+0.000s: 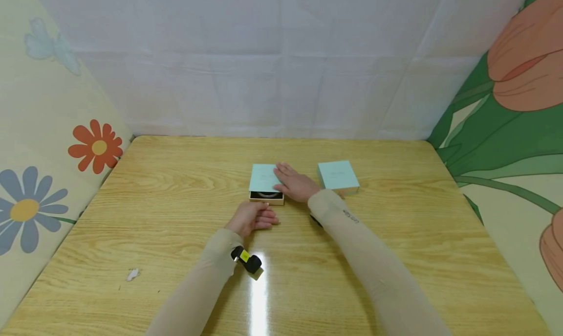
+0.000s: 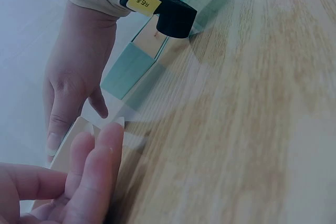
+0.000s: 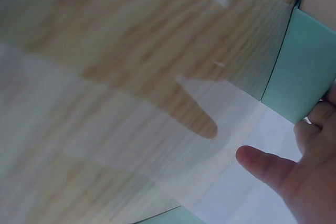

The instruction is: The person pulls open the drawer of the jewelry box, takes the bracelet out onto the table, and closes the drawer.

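Note:
A turquoise slide-out box (image 1: 262,177) lies on the table, its cream drawer (image 1: 267,202) drawn partly out towards me. Inside the drawer shows a dark lining with a pale curved item, mostly covered by the sleeve. My right hand (image 1: 297,183) rests on the sleeve's top right with fingers extended. At the drawer's front edge my left hand (image 1: 252,217) pinches with thumb and forefinger, other fingers reaching right. The left wrist view has the left fingers (image 2: 94,166) right beside the drawer's cream wall; the pinch point itself is hidden.
A second turquoise box (image 1: 338,174) sits closed just right of my right wrist. A small white scrap (image 1: 133,274) lies at the table's front left. Behind the wooden table (image 1: 198,174) hangs a white cloth (image 1: 246,62). Painted flower panels flank both sides.

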The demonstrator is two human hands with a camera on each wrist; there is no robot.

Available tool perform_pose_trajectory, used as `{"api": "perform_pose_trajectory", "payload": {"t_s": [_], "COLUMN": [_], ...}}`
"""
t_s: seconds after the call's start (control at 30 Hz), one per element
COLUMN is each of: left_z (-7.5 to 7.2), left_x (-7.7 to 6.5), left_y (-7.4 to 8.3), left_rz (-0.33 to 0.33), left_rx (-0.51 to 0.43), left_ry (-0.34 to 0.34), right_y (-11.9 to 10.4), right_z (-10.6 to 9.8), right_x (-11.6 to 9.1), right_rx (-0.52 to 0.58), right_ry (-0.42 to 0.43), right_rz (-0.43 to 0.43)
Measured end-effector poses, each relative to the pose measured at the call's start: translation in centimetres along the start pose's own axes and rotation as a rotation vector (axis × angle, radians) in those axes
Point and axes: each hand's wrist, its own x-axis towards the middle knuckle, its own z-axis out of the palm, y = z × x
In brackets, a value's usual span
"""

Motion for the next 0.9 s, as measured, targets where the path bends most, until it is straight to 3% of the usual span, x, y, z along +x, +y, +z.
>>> {"api": "perform_pose_trajectory", "payload": {"t_s": [0.9], "left_z": [-0.06], "left_x": [-0.31], "left_y": [-0.19], "left_rz": [-0.007], "left_rx": [0.021], "left_ry": [0.003], "right_y": [-0.13], "right_z": [-0.03], "right_x": [-0.12], "right_rx": [0.006], "right_ry": [0.004], "right_rz": [0.000]}}
